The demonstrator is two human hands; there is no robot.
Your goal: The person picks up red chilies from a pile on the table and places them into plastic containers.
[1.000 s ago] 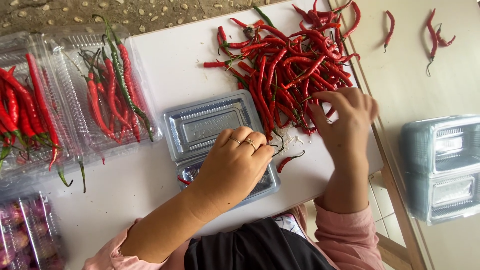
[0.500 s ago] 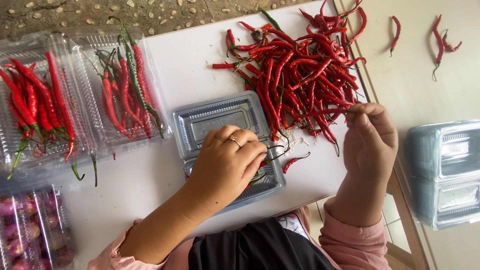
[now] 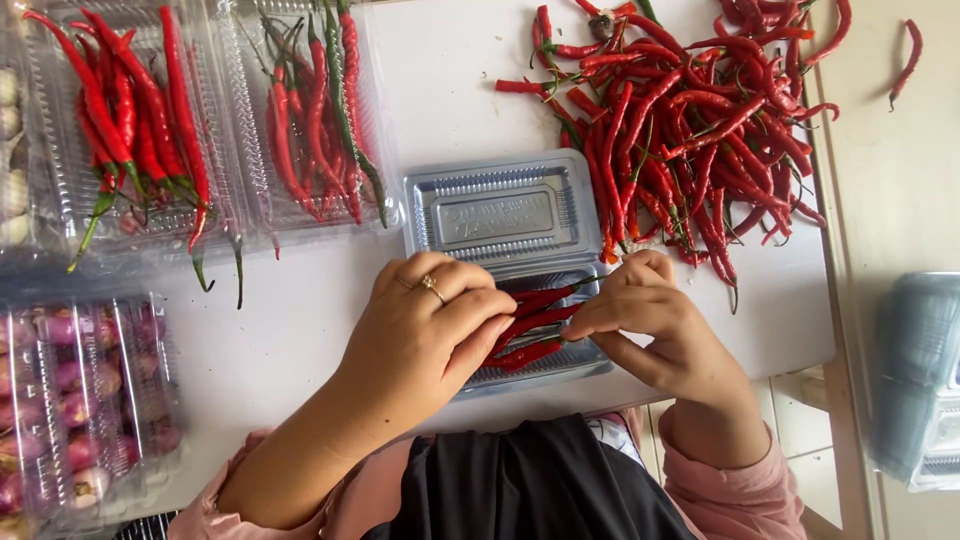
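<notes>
An open clear plastic clamshell box [image 3: 500, 215] lies on the white table in front of me. My left hand [image 3: 425, 335], with a ring on one finger, rests over its near half and presses on a few red chillies [image 3: 530, 325] lying in it. My right hand [image 3: 660, 325] pinches the stem ends of those same chillies from the right. A large loose pile of red chillies [image 3: 690, 120] lies just beyond my right hand.
Two open clear boxes [image 3: 200, 130] filled with red chillies sit at the far left. A closed box of small purple bulbs [image 3: 80, 400] is at the near left. A stack of empty clear boxes [image 3: 920, 380] stands off the table's right edge. A stray chilli [image 3: 908, 60] lies at the far right.
My right hand left the loose pile and came back to the box with chillies. Both hands now meet over the box's near half. The camera has shifted closer.
</notes>
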